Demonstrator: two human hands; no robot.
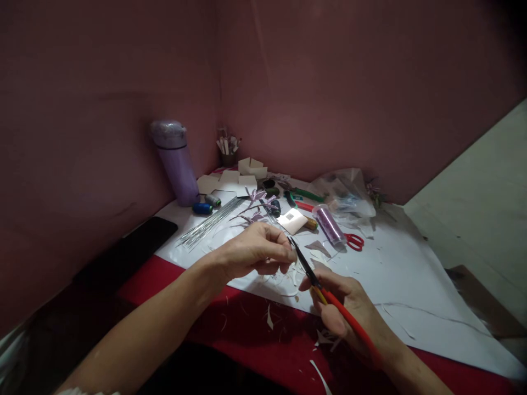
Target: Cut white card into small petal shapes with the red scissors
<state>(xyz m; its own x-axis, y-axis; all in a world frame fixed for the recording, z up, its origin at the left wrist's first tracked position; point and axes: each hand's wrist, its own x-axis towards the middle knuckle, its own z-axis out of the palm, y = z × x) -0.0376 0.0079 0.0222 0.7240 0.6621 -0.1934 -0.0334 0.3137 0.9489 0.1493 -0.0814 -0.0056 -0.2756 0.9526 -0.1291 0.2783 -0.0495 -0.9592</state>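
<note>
In the head view, my left hand (258, 247) is closed in a pinch, with thumb and fingertips together. Whatever they hold is too small or hidden to make out. My right hand (349, 304) grips long-nosed pliers (305, 265) with dark, slim jaws and red and yellow handles. The jaw tips are right beside my left fingertips; I cannot tell whether they touch anything there. Beyond my left hand lie twigs with pale purple flowers (256, 197). White cut scraps (294, 274) are scattered below my hands.
A white sheet (391, 269) covers the red cloth (247, 340). Around it are a purple bottle (177, 170), thread spools (202, 208), thin wires (212, 224), a dark phone-like slab (135, 247), a tube of purple material (329, 225), red-handled scissors (355, 242) and a plastic bag (346, 192).
</note>
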